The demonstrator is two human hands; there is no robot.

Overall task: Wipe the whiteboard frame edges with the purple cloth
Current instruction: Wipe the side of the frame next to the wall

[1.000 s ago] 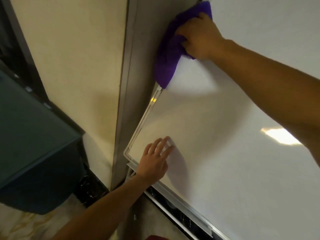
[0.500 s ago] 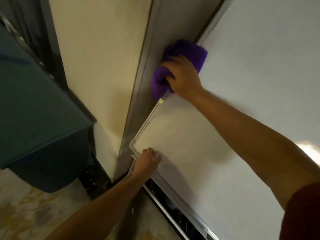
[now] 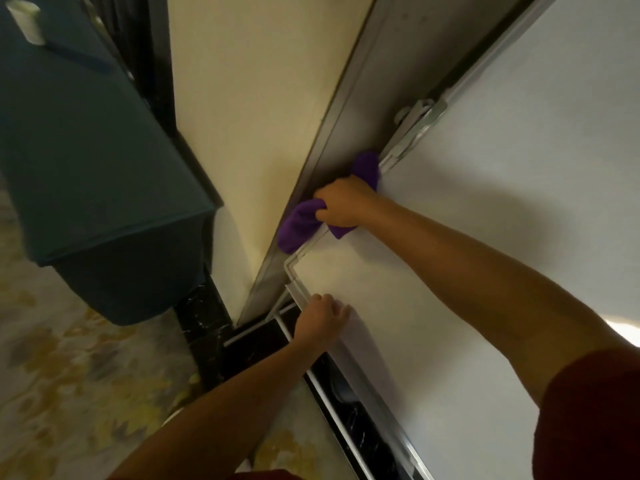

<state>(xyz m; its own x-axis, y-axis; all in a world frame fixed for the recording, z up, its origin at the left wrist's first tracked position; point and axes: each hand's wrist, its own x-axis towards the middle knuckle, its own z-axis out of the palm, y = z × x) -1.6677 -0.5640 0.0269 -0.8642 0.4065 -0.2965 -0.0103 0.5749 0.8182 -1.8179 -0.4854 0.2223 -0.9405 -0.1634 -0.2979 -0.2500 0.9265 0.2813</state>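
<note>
Right hand [image 3: 343, 204] is seen closed around the purple cloth [image 3: 299, 225], with the fingers curled into the bunched fabric and the knuckles turned toward the grey wall panel [image 3: 349, 133]. The cloth is pressed against the left vertical edge of the whiteboard frame [image 3: 292, 263]; one fold is pushed out below and to the left of the hand onto the grey panel, and another tuft [image 3: 367, 166] is shown above the hand, just beside a metal bracket [image 3: 415, 124] fixed on the frame edge. The frame's lower left corner is found just below the cloth, between the two hands. Left hand [image 3: 323, 320] is set below the right one, at the bottom edge of the frame near that corner, with its fingers loosely curled against the white board surface [image 3: 467, 220]; whether anything is gripped by it cannot be told, and it is touching the board only. A dark tray or rail [image 3: 349, 420] is seen running under the bottom edge, down and to the right of the left hand. Both forearms are bare, and a dark red sleeve [image 3: 588, 420] is seen on the right arm. Further left of the hands, a cream wall [image 3: 249, 116], a table draped in dark teal cloth [image 3: 90, 161] and a patterned floor [image 3: 69, 393] are visible.
</note>
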